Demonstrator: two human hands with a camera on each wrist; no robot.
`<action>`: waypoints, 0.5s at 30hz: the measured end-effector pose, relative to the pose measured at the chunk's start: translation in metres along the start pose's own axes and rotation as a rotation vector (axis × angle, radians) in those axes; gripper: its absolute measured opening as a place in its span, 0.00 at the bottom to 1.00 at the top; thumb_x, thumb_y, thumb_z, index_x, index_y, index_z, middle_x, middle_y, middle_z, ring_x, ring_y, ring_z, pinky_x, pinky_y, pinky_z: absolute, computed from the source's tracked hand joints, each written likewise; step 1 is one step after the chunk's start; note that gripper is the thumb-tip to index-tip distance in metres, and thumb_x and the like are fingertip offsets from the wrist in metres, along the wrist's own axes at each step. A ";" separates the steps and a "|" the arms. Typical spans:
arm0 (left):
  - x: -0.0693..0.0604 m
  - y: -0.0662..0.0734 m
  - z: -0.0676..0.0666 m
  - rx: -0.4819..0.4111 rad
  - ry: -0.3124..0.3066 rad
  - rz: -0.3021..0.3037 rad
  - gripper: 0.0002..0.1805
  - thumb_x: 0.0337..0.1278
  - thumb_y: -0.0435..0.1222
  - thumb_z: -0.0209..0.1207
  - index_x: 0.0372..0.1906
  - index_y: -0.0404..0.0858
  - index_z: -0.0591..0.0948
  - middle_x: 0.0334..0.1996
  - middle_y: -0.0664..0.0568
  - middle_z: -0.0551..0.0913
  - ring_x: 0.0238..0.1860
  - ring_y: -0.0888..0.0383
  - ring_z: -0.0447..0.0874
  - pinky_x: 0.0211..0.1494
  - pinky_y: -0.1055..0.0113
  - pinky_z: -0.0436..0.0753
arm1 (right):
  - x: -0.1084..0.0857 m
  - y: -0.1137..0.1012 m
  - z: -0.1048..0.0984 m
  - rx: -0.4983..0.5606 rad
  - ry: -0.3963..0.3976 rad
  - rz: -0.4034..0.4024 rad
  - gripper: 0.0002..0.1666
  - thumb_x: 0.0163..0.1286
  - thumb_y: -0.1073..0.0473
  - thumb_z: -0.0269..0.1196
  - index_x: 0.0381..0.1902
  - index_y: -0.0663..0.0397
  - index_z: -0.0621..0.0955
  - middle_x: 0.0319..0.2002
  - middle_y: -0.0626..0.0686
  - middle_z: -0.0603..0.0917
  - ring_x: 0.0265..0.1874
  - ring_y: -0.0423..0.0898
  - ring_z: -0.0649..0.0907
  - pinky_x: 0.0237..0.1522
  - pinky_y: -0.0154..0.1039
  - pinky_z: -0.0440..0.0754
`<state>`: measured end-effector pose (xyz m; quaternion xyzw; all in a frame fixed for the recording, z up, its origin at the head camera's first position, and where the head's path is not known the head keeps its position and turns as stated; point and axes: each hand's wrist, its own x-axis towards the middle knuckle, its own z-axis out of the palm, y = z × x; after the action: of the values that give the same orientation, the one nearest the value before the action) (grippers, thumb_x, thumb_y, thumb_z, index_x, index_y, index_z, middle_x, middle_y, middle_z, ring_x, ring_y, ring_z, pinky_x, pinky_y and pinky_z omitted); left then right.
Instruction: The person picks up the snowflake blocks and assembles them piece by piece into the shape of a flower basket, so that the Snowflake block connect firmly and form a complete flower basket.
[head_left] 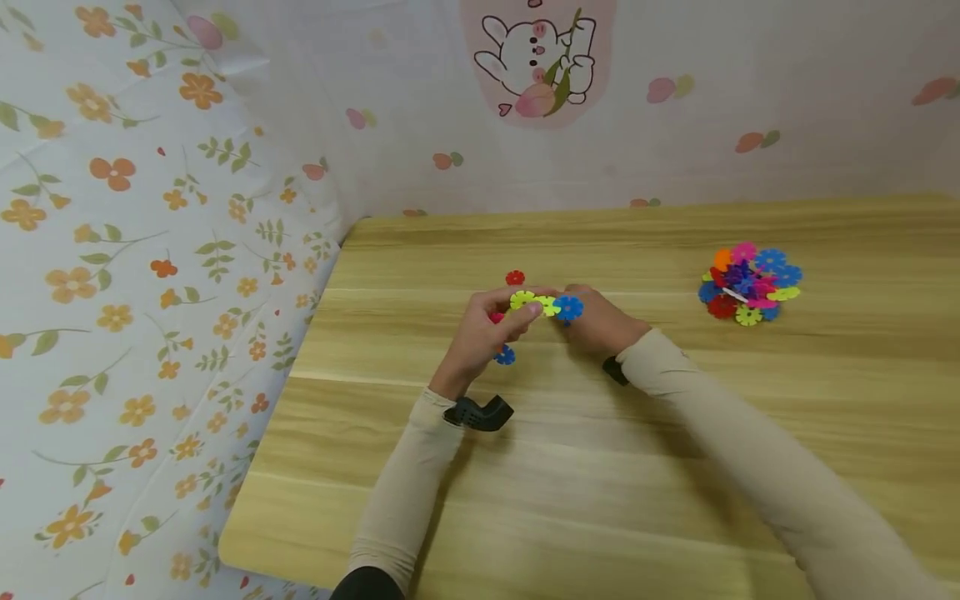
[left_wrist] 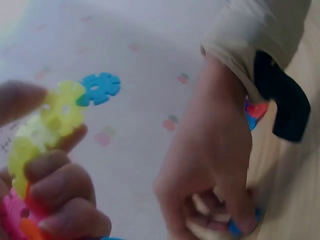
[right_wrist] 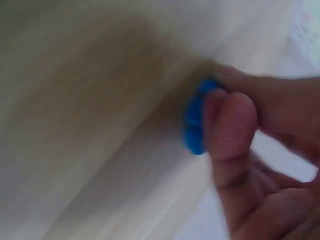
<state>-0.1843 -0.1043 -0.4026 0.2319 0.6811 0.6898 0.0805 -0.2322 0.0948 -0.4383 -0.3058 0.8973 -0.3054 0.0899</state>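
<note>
My left hand (head_left: 483,329) grips a string of joined flower-shaped plastic discs, with yellow discs (head_left: 522,299) between thumb and fingers. A blue disc (head_left: 569,307) sticks out at the right end of the string. Lower in the same grip, the left wrist view shows a pink disc (left_wrist: 15,215) and an orange piece (left_wrist: 33,229). Close by on the right, my right hand (head_left: 600,323) pinches another blue disc (right_wrist: 196,120) between thumb and fingertip, low over the wooden table; it is apart from the string.
A heap of mixed-colour flower discs (head_left: 750,283) lies on the wooden table (head_left: 600,500) to the right. A red disc (head_left: 515,277) shows beyond my left hand and a blue disc (head_left: 505,356) below it; whether they join the string I cannot tell. Patterned cloth (head_left: 420,108) hangs behind.
</note>
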 end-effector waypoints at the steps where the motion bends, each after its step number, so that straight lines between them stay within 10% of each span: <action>1: 0.001 -0.001 0.002 0.009 0.004 0.001 0.18 0.65 0.36 0.60 0.55 0.31 0.82 0.29 0.54 0.80 0.26 0.59 0.69 0.28 0.73 0.70 | -0.007 0.002 -0.005 -0.036 -0.025 0.013 0.09 0.65 0.72 0.63 0.44 0.66 0.82 0.31 0.57 0.83 0.35 0.51 0.81 0.42 0.47 0.82; 6: 0.004 -0.005 0.012 0.032 0.058 -0.007 0.15 0.59 0.34 0.67 0.51 0.35 0.85 0.45 0.50 0.87 0.39 0.59 0.79 0.38 0.71 0.80 | -0.039 0.014 -0.024 0.055 -0.121 0.130 0.01 0.66 0.67 0.66 0.34 0.60 0.85 0.26 0.52 0.84 0.23 0.45 0.80 0.30 0.40 0.81; 15: 0.007 -0.010 0.024 0.019 0.022 0.004 0.13 0.62 0.32 0.64 0.49 0.31 0.85 0.36 0.53 0.83 0.30 0.56 0.74 0.32 0.67 0.76 | -0.098 0.006 -0.035 0.952 -0.036 0.142 0.13 0.76 0.60 0.57 0.46 0.68 0.79 0.28 0.55 0.83 0.21 0.44 0.79 0.28 0.35 0.83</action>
<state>-0.1828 -0.0794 -0.4115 0.2262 0.6880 0.6860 0.0695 -0.1691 0.1747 -0.4168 -0.1740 0.6748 -0.6699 0.2562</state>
